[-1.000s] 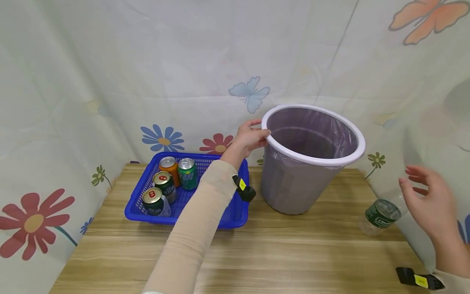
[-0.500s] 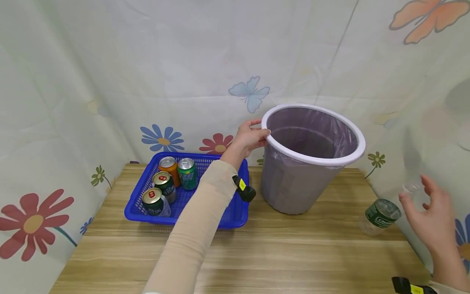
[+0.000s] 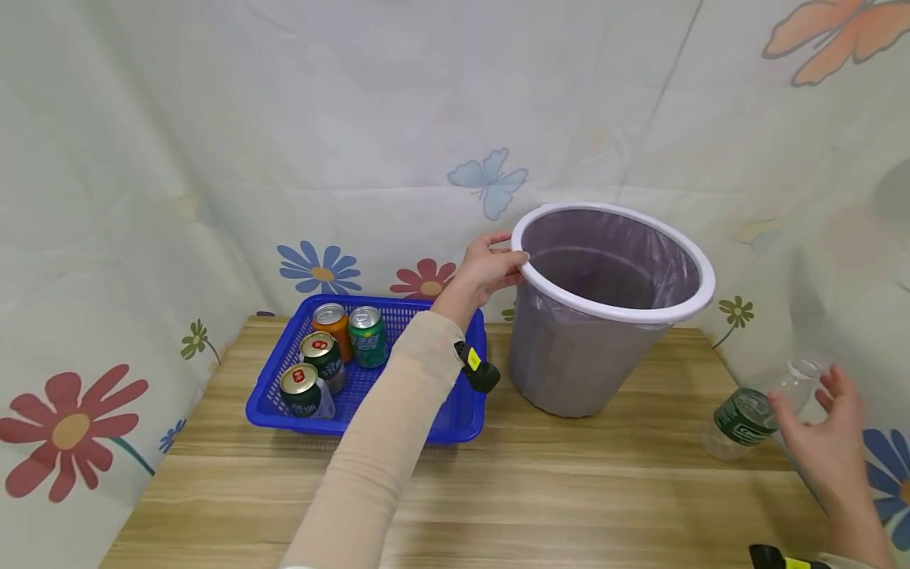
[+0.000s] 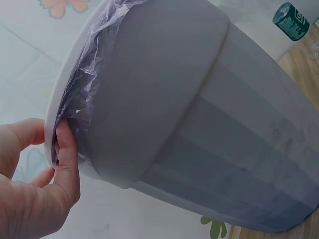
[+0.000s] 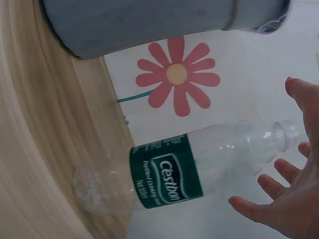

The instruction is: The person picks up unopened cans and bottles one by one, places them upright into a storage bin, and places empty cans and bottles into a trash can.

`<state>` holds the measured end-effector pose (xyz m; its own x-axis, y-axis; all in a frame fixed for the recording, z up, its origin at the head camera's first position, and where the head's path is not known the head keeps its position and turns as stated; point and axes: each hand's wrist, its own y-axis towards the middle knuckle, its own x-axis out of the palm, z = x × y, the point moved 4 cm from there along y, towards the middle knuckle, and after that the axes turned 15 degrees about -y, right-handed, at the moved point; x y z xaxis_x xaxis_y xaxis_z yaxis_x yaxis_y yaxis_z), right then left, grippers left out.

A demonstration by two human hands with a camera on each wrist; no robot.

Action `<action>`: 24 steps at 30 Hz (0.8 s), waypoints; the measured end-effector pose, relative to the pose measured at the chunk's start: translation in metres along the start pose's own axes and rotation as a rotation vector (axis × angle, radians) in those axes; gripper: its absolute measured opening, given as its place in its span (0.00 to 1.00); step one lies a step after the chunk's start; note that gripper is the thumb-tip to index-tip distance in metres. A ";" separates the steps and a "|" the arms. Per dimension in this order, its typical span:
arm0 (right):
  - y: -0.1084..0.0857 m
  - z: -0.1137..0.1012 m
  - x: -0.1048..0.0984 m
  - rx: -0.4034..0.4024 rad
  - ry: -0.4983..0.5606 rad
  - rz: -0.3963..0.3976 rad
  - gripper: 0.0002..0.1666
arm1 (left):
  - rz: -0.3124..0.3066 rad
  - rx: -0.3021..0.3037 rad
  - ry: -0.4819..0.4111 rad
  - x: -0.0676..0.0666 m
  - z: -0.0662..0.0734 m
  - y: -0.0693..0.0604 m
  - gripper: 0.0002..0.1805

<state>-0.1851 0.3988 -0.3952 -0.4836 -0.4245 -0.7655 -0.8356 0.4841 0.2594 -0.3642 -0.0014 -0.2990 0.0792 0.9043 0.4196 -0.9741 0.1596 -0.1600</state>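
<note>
My left hand (image 3: 486, 269) pinches the white rim (image 4: 62, 82) of a grey trash bin (image 3: 579, 359), thumb on one side and fingers on the other. A thin plastic liner (image 4: 87, 92) is folded over beneath that rim. On the right, a clear plastic bottle (image 5: 224, 149) with a green label and no cap stands upright on the table. My right hand (image 3: 825, 442) is beside its neck, fingers spread and bent a little around it. In the right wrist view, this hand (image 5: 299, 184) holds nothing, and whether a fingertip touches the bottle I cannot tell.
Left of the bin sits a blue plastic basket (image 3: 472, 411) with several drink cans, among them an orange can (image 3: 340, 336) and a green can (image 3: 368, 340). Everything stands on a wooden table (image 3: 554, 490). A flower-printed curtain (image 3: 398, 118) hangs behind and at both sides.
My right hand has moved down and slightly left, to the neck of the bottle. My left hand has stayed on the bin rim, and the view has shifted slightly.
</note>
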 end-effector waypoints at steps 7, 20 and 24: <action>0.002 0.007 0.009 -0.032 0.093 -0.032 0.48 | -0.003 0.002 0.001 0.000 0.000 0.001 0.28; 0.014 0.039 0.034 -0.007 0.106 -0.067 0.52 | -0.004 0.005 -0.014 -0.001 0.000 0.000 0.28; 0.025 0.060 0.048 -0.006 0.084 -0.059 0.55 | -0.005 0.002 -0.016 -0.001 0.000 0.001 0.28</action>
<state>-0.2137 0.4369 -0.4607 -0.4535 -0.5150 -0.7274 -0.8648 0.4516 0.2194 -0.3650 -0.0016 -0.2998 0.0812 0.8971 0.4342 -0.9741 0.1636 -0.1558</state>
